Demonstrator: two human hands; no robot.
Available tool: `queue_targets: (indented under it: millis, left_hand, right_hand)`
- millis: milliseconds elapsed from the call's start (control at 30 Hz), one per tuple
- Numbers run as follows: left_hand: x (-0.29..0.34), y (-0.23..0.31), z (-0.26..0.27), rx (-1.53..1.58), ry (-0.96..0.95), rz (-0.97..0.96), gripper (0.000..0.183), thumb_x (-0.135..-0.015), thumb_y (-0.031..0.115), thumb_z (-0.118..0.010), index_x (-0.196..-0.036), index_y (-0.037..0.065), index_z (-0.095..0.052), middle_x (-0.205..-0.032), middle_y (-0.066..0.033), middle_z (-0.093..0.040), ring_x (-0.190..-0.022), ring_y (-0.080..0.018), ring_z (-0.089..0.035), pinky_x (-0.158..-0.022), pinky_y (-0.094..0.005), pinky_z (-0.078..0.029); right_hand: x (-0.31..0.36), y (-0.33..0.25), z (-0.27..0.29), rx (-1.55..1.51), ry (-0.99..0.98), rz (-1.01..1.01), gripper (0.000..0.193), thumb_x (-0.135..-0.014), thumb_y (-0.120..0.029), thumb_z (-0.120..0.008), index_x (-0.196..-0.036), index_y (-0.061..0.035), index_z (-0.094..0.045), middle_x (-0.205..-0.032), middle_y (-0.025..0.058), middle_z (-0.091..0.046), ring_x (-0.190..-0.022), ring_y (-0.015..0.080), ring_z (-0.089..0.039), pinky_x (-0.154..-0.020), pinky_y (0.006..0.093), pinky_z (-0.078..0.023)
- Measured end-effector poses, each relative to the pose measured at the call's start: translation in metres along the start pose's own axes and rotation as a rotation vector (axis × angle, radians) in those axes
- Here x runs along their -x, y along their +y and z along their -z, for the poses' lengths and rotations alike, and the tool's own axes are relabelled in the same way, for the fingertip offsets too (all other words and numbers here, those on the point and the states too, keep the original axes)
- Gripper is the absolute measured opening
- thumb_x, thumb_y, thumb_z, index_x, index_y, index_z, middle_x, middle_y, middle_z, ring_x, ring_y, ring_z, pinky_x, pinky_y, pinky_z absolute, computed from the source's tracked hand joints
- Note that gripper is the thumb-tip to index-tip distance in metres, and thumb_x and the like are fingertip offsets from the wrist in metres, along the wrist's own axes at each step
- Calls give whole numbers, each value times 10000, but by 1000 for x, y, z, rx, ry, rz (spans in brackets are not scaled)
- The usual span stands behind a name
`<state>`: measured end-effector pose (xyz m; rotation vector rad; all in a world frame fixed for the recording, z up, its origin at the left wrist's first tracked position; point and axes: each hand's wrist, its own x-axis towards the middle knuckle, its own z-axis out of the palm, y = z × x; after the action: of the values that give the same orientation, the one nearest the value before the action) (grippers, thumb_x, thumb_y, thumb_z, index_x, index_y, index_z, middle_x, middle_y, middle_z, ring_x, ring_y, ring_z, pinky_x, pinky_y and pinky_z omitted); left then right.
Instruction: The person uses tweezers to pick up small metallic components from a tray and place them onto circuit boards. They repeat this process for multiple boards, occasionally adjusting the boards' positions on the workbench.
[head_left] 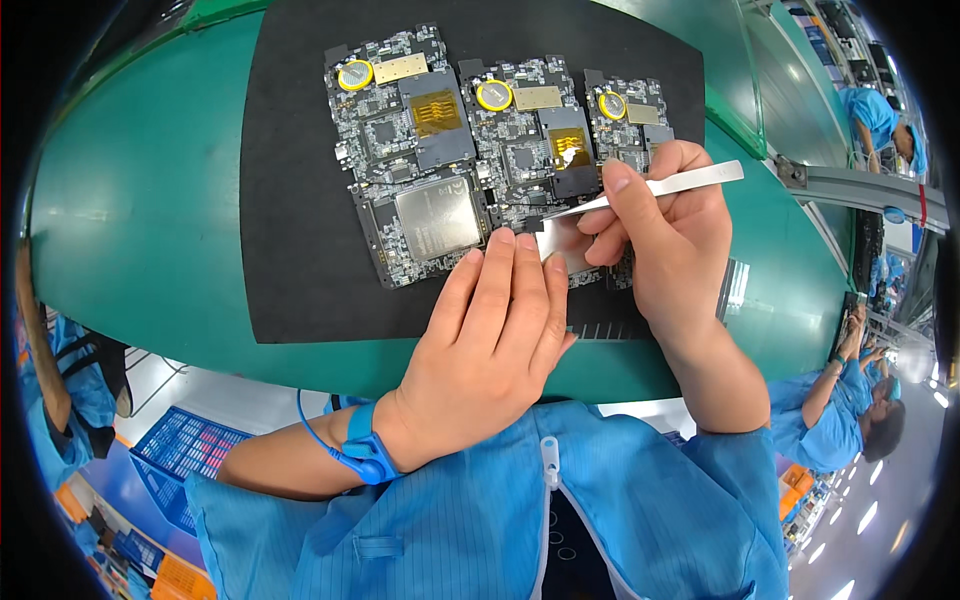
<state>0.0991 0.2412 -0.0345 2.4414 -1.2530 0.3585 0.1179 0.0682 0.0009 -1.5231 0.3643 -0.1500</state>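
Three circuit boards lie side by side on a black mat (290,220): a left board (385,135), a middle board (522,160) and a right board (620,145). Each carries a yellow-ringed coin cell near its far end. My left hand (490,340) rests on the near part of the middle board, fingers stretched out, covering some of its silver shield. In my right hand (665,235) is a pair of white tweezers (700,178), pinched between thumb and fingers. Their tips point left, at a small black part just beyond my left fingertips. My right hand hides much of the right board.
The mat lies on a green worktop (140,190). A blue wrist strap (372,455) with a cord circles my left wrist. Beyond the right edge runs a metal rail (860,185). A blue crate (185,450) stands at lower left. Other people in blue sit at both sides.
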Motion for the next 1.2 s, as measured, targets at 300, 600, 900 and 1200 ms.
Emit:
queue_targets:
  millis: [300,600,900,1200]
  left_hand:
    - [0,0,1,-10,-2,2,488,-807,320,-629,-1158,-19,-603,-1190,-233,-551,-1145,-376,-519,-941,-474,-424]
    - [1,1,-1,33,5,50,473,-764,313,-665,-1126,12,-616,-1244,-231,-519,-1154,-353,-501,-930,-458,-405]
    - [-7,-8,1,106,-16,34,477,-701,349,-713,-1049,39,-614,-1237,-249,-499,-1103,-340,-498,-860,-439,-398]
    - [0,-13,22,224,-163,46,606,-713,379,-701,-1163,-10,-584,-1222,-249,-491,-1172,-384,-462,-988,-508,-374]
  right_hand:
    - [-2,0,-1,32,-16,16,239,-897,-56,-606,-954,-34,-376,-655,97,-617,-506,103,-613,-421,194,-488]
    - [-4,4,-1,28,-10,20,249,-893,-55,-611,-970,-38,-375,-651,97,-624,-481,88,-590,-415,187,-475]
    - [-2,4,-2,71,-10,34,232,-901,-56,-602,-936,-46,-373,-674,107,-628,-493,93,-600,-421,182,-476]
    - [13,23,-6,148,-45,442,278,-859,27,-627,-935,-13,-363,-739,111,-624,-595,88,-619,-501,196,-509]
